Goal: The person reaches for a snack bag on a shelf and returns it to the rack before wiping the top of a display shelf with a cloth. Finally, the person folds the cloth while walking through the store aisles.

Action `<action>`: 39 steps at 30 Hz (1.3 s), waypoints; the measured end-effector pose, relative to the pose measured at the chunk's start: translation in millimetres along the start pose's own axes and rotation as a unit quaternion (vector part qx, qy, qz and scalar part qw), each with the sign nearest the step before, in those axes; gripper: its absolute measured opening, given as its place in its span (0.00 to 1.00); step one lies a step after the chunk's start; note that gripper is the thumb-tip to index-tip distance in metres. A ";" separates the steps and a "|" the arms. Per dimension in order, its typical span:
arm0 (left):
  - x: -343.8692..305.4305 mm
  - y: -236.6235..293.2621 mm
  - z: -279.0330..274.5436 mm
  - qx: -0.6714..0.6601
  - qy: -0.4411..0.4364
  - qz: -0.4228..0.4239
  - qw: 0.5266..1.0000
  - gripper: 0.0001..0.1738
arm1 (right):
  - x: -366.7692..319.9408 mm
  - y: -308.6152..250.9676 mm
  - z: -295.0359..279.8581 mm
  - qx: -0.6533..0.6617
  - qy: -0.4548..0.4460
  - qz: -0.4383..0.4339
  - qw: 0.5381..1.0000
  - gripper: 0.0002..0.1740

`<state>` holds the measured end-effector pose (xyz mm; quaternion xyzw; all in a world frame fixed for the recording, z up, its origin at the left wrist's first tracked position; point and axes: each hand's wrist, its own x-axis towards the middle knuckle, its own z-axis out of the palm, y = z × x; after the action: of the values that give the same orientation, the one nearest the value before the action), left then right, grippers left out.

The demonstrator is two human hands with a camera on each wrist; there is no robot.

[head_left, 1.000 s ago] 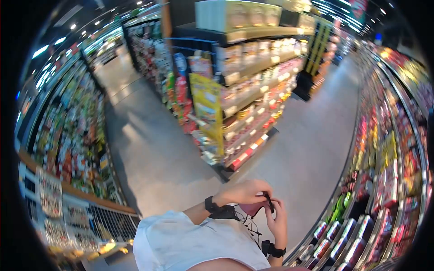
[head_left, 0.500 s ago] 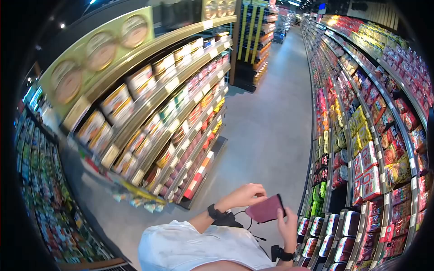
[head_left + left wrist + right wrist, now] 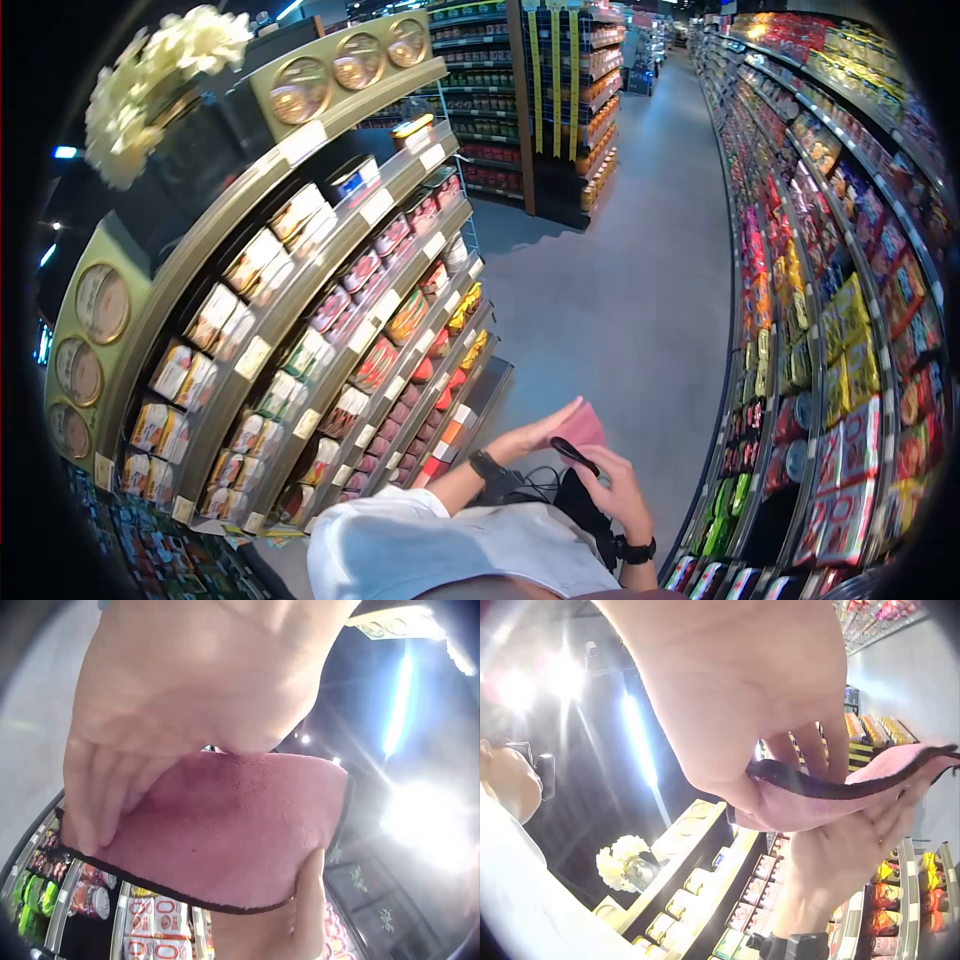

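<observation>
A pink cloth with black edging is between both hands, bent into a curve in the right wrist view. Small dark specks dot its face. My right hand pinches the near edge, its thumb on the pink side facing the left wrist camera. My left hand lies along the cloth with fingers extended; in the left wrist view those fingers spread over one end of it. From the right wrist camera, the left palm shows beneath the cloth. Its thumb is hidden.
Black cables hang at the shirt front. A product shelf unit stands close on the left, topped by white flowers. Long shelves of packaged food line the right. Grey aisle floor runs ahead between them.
The view has swung from the shelf corner to along the aisle. The cloth has turned in the right hand, and the left hand, apart from it half a second ago, now lies against it.
</observation>
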<state>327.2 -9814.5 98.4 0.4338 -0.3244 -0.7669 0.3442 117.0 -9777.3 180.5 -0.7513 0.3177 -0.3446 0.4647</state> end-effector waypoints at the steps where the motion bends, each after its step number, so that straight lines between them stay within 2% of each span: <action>1: 8.5 31.1 1.5 -0.038 0.023 -0.014 0.999 0.39 | 23.4 11.9 -16.1 0.014 -0.016 -0.001 1.000 0.12; 3: 62.6 45.8 -27.7 0.018 0.025 0.040 0.999 0.32 | 72.1 37.4 -50.9 0.025 -0.044 -0.004 0.999 0.12; 4: 82.4 71.0 -28.6 0.048 0.027 0.069 0.996 0.29 | 97.1 46.7 -71.0 0.021 -0.051 -0.027 0.998 0.12; 5: 99.2 95.6 -30.6 0.039 0.042 0.062 0.996 0.33 | 121.4 54.4 -87.5 0.021 -0.056 -0.048 0.997 0.12; 8: 148.4 152.1 -36.5 0.017 0.058 0.164 0.985 0.32 | 192.2 73.5 -127.0 0.046 -0.075 -0.075 0.993 0.11; 12: 203.3 210.2 -59.3 0.007 0.102 0.175 0.979 0.30 | 276.1 95.1 -169.4 0.050 -0.127 -0.077 0.988 0.12; 15: 240.7 240.5 -79.1 -0.024 0.129 0.195 0.972 0.29 | 333.8 118.4 -186.0 0.055 -0.131 -0.035 0.989 0.12; 18: 279.0 269.9 -116.3 0.022 0.075 0.227 0.971 0.31 | 399.1 138.5 -196.9 0.038 -0.066 -0.025 0.997 0.12; 19: 297.8 278.0 -136.9 0.023 0.060 0.183 0.981 0.31 | 422.3 146.8 -200.2 0.025 -0.052 -0.003 0.998 0.11; 22: 349.3 312.5 -179.9 0.041 0.030 0.271 0.961 0.31 | 497.8 184.8 -205.8 -0.072 0.036 -0.038 0.996 0.10; 23: 358.8 327.9 -196.4 0.057 0.040 0.254 0.965 0.32 | 525.9 195.1 -205.7 -0.078 0.039 -0.033 0.996 0.10; 26: 398.5 367.0 -252.8 0.078 0.051 0.284 0.954 0.33 | 615.6 206.8 -205.9 -0.099 0.048 -0.034 0.993 0.10; 27: 394.9 395.1 -261.3 0.064 0.053 0.240 0.967 0.35 | 644.2 207.1 -206.8 -0.108 0.041 -0.043 0.992 0.10; 30: 401.9 442.5 -292.0 0.001 0.086 0.289 0.954 0.38 | 716.6 204.6 -205.0 -0.119 0.004 -0.054 0.991 0.11; 33: 421.1 459.7 -332.9 -0.047 0.123 0.319 0.939 0.34 | 782.8 210.0 -189.9 -0.117 -0.047 -0.057 0.990 0.11; 36: 419.9 473.1 -384.6 0.078 0.139 0.252 0.955 0.37 | 843.6 232.3 -165.9 -0.088 -0.105 -0.055 0.989 0.11; 37: 424.8 474.7 -405.6 0.105 0.106 0.290 0.945 0.37 | 863.8 240.8 -155.3 -0.074 -0.126 -0.054 0.988 0.11; 39: 428.3 478.4 -424.6 0.045 0.183 0.291 0.938 0.36 | 904.4 255.6 -134.6 -0.038 -0.175 -0.050 0.983 0.11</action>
<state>656.8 -10509.9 114.6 0.4681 -0.4024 -0.5248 0.5861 474.5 -10656.8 191.8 -0.8320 0.2066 -0.2185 0.4663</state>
